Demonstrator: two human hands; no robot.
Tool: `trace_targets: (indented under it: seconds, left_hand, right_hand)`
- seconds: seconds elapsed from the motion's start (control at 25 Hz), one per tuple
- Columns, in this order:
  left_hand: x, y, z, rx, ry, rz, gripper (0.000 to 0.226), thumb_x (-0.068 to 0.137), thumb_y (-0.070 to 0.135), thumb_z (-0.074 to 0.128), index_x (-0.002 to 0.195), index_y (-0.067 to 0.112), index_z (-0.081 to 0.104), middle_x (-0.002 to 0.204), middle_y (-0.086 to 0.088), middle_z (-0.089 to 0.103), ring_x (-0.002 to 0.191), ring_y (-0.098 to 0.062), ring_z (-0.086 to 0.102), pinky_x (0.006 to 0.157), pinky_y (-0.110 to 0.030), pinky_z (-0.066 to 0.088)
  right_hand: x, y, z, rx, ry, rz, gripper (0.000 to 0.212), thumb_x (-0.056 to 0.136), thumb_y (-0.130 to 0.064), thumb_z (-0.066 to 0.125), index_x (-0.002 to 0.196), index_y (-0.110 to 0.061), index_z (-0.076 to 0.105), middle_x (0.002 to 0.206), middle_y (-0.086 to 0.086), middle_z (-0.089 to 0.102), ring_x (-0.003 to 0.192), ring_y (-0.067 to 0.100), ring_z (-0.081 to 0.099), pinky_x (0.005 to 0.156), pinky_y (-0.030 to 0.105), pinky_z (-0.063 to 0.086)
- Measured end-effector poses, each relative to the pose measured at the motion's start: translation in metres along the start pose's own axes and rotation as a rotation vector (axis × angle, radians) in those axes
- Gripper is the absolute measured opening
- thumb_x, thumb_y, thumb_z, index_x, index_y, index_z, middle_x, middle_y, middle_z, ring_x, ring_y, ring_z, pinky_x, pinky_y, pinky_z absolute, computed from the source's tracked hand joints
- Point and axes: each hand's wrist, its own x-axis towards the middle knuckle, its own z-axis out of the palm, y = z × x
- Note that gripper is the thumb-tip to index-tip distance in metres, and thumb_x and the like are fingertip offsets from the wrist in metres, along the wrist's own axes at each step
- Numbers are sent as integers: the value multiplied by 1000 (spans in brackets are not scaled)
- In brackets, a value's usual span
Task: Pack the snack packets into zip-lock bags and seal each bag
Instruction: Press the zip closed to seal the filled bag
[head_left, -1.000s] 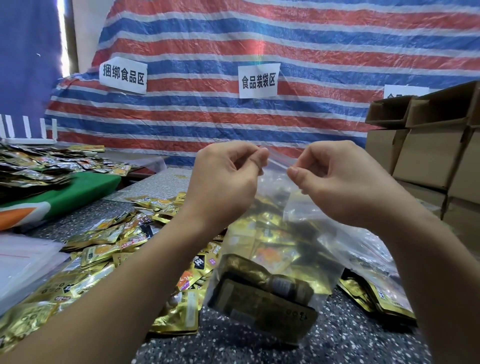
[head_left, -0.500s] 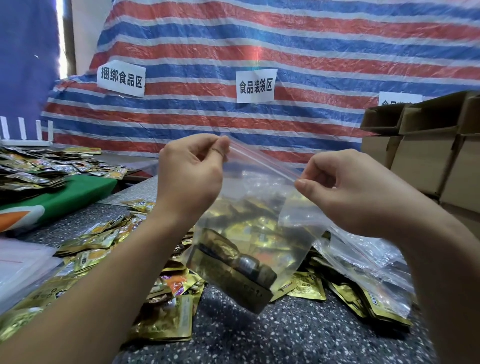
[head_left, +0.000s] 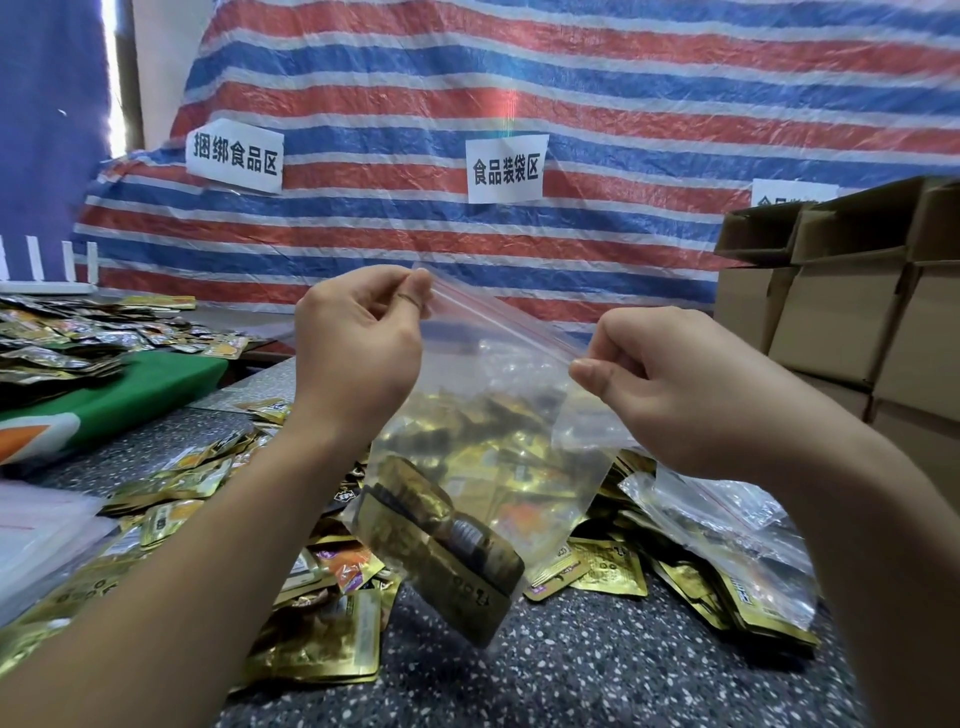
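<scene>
fingers of both hands pinch the clear zip-lock bag; gold packets inside

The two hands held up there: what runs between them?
In the head view, the red-lined zip strip of the zip-lock bag stretches between the left hand and right hand, each pinching one end.

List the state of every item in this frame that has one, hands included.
Clear zip-lock bag with red strip: lifted off the table, tilted, holding gold packets; seal state unclear.
Left hand: pinches the bag's upper left corner.
Right hand: pinches the bag's right end.
Loose gold foil snack packets: heaped on the speckled table, unpacked.
Brown cardboard boxes: stacked; top ones open.
</scene>
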Motion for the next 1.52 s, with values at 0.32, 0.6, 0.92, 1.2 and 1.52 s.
trace_targets:
  seconds: [0.32, 0.6, 0.92, 1.2, 1.52]
  left_hand:
    - [-1, 9, -1, -18, -103, -30, 23, 98, 24, 58, 82, 12, 71, 71, 1, 67, 62, -15, 59, 67, -44, 54]
    - [-11, 14, 8, -86, -198, -36, 28, 102, 24, 49, 78, 11, 57, 68, -12, 57, 61, -26, 53, 61, -39, 45]
    - [-9, 7, 12, -161, -227, -72, 32, 105, 25, 41, 80, 5, 50, 67, -6, 52, 54, -8, 53, 59, -26, 45]
    - [-10, 6, 12, -142, -190, -58, 30, 105, 26, 42, 81, 9, 51, 65, -5, 51, 54, -6, 51, 57, -29, 47]
    - [-20, 16, 17, -239, -391, 39, 28, 101, 36, 41, 80, 19, 49, 60, -15, 42, 49, -32, 39, 45, -50, 38]
  right_hand:
    - [-1, 5, -6, 33, -109, -42, 28, 97, -38, 52, 71, -28, 52, 62, -13, 56, 55, 1, 46, 47, 19, 34]
    - [-1, 4, 0, -6, -87, -61, 38, 89, -51, 51, 66, -21, 53, 58, -8, 53, 51, 6, 43, 49, 28, 34]
    - [4, 3, 17, -92, -12, -133, 44, 100, -46, 44, 67, -18, 47, 58, -2, 48, 52, 15, 43, 52, 38, 38]
    - [8, 0, 36, 18, -97, -121, 42, 103, -44, 37, 68, -22, 41, 62, -6, 45, 52, 8, 39, 50, 29, 26]
    - [15, -6, 70, 157, -43, 36, 54, 77, -73, 62, 101, -26, 52, 95, -10, 58, 85, 10, 56, 67, 34, 47]
